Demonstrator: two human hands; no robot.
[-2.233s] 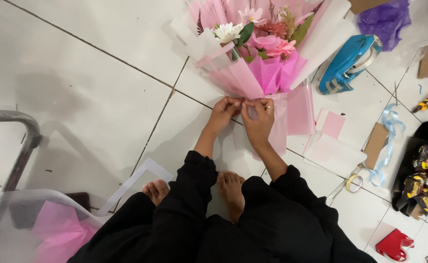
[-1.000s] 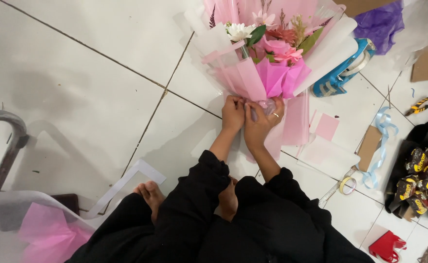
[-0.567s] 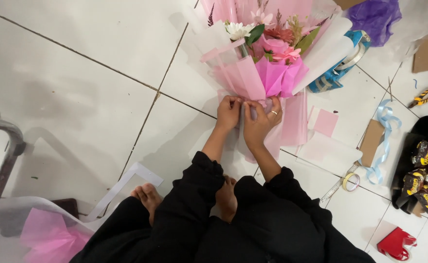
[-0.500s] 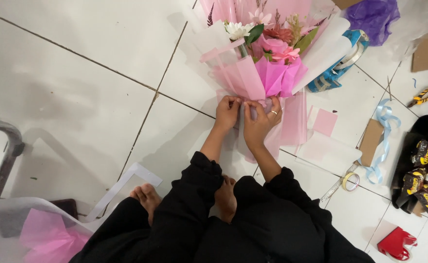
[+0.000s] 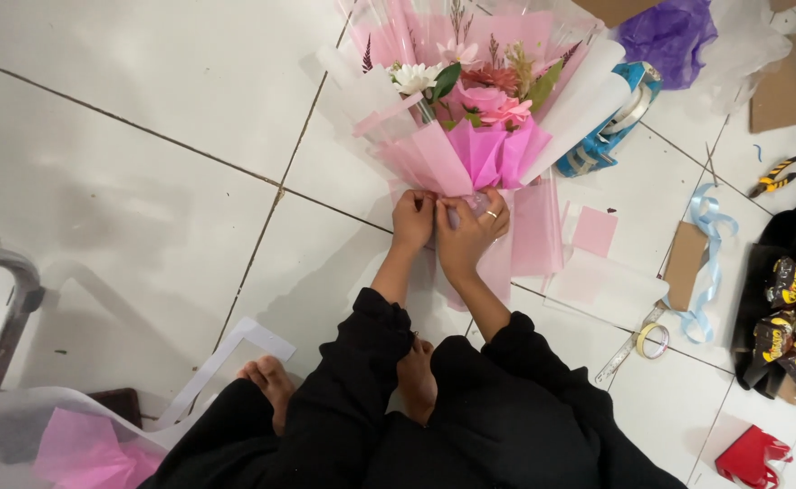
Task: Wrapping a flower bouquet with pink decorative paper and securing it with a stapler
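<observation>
Centrally, the left hand and right hand are both pinching, fingers curled tight, the pink paper-wrapped flower bouquet at its neck.

1. Near your floor's top right corner lies purple tissue, with brown cardboard beside it.
2. At the right edge you have wrapped chocolates, with a light blue ribbon and a tape roll nearby.
3. A red bag sits at the bottom right corner.
4. A blue tape dispenser lies left of yellow-handled pliers.
</observation>
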